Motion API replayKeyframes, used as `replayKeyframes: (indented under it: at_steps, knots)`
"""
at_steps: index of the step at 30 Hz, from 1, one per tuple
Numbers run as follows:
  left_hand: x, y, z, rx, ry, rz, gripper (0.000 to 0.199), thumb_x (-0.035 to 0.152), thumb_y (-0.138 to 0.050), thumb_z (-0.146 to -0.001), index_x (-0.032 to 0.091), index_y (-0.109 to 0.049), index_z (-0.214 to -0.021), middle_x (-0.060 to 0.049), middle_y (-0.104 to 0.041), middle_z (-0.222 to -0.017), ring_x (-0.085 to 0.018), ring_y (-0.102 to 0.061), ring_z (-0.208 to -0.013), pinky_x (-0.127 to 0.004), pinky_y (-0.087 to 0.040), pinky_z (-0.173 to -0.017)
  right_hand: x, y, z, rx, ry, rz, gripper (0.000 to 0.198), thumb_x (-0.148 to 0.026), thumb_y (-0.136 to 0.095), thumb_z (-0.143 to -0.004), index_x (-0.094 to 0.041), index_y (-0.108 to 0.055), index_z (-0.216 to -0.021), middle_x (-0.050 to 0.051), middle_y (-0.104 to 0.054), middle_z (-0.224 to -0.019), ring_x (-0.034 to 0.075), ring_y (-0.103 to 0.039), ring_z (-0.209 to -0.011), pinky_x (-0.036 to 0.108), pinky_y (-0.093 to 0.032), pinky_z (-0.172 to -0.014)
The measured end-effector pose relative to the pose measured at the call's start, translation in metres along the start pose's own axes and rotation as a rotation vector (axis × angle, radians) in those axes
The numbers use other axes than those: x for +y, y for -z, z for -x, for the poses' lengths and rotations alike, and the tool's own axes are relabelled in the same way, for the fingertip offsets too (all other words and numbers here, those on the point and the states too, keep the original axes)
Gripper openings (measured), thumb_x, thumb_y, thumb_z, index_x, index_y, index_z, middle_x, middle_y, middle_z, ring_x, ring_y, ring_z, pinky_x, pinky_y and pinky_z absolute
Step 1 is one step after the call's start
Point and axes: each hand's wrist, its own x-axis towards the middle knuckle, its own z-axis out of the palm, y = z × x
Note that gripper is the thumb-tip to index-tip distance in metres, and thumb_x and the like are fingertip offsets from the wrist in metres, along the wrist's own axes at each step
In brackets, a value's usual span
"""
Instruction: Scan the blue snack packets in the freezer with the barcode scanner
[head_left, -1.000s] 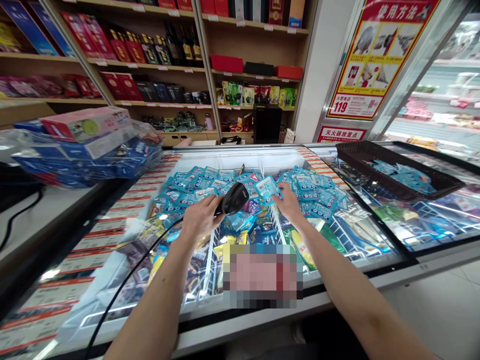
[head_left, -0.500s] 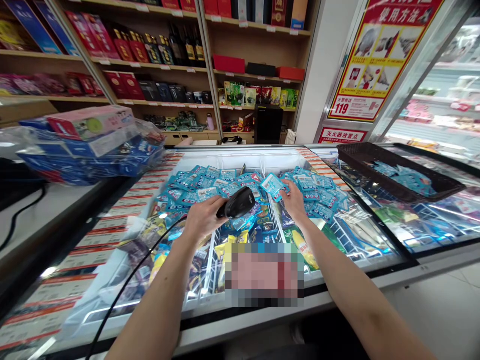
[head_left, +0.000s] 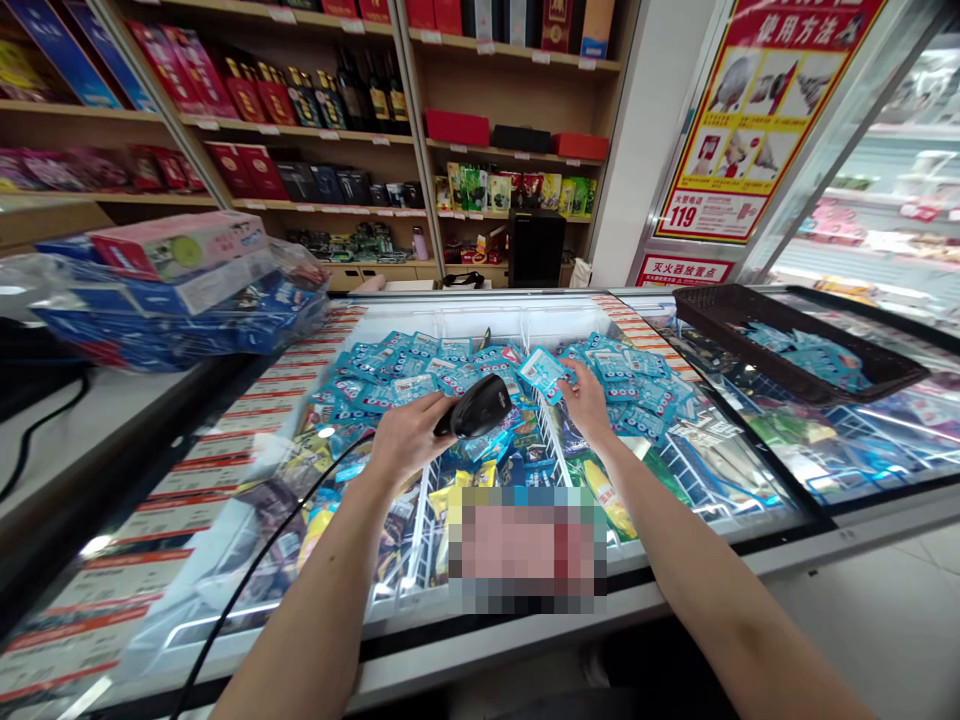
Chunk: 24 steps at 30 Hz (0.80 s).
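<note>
Blue packet [head_left: 541,371], pinched by the right hand [head_left: 588,404], should be held flat, facing the scanner [head_left: 480,406] grasped by the left hand [head_left: 407,436].

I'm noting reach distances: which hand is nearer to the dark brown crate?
Right. The right hand, holding a blue packet, is left of the dark brown crate; the left hand, holding a black scanner, is farther left.
</note>
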Motion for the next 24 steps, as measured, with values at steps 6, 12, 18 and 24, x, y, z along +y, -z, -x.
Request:
replayKeyframes:
  at_steps: [6, 12, 18, 24]
  knots:
    - [0.0009, 0.0016, -0.0009, -0.017, 0.0, -0.011, 0.033, 0.032, -0.051, -0.078, 0.024, -0.057, -0.109, -0.003, -0.066, -0.099, -0.02, -0.063, -0.081, -0.027, -0.04, -0.054, 0.0011, -0.0008, 0.0003, 0.0, 0.022, 0.009, 0.037, -0.031, -0.036, -0.089, -0.021, -0.046, -0.123, 0.005, -0.065, -0.097, 0.019, -0.062, -0.073, 0.033, -0.048, -0.074]
    - [0.001, 0.0022, -0.0005, -0.001, -0.026, -0.024, 0.031, 0.032, -0.051, -0.078, 0.024, -0.057, -0.107, -0.002, -0.066, -0.098, -0.019, -0.062, -0.082, -0.026, -0.039, -0.053, 0.0021, -0.0023, 0.0008, 0.007, 0.019, -0.018, 0.037, -0.031, -0.038, -0.088, -0.021, -0.047, -0.123, 0.005, -0.065, -0.091, 0.02, -0.061, -0.072, 0.034, -0.048, -0.074]
    - [0.0014, 0.0038, -0.0011, -0.02, -0.018, -0.024, 0.032, 0.032, -0.051, -0.079, 0.023, -0.057, -0.109, -0.003, -0.065, -0.098, -0.019, -0.062, -0.082, -0.027, -0.04, -0.055, 0.0036, -0.0036, -0.0001, 0.033, 0.011, -0.066, 0.037, -0.031, -0.043, -0.087, -0.022, -0.05, -0.122, 0.005, -0.066, -0.09, 0.02, -0.061, -0.07, 0.036, -0.048, -0.073]
    - [0.0026, 0.0051, -0.0018, -0.038, 0.0, -0.042, 0.03, 0.035, -0.05, -0.081, 0.022, -0.057, -0.107, -0.002, -0.065, -0.096, -0.019, -0.062, -0.08, -0.028, -0.04, -0.055, 0.0037, -0.0036, -0.0004, 0.041, 0.017, -0.066, 0.036, -0.029, -0.044, -0.086, -0.023, -0.05, -0.12, 0.004, -0.066, -0.093, 0.019, -0.061, -0.068, 0.036, -0.048, -0.072]
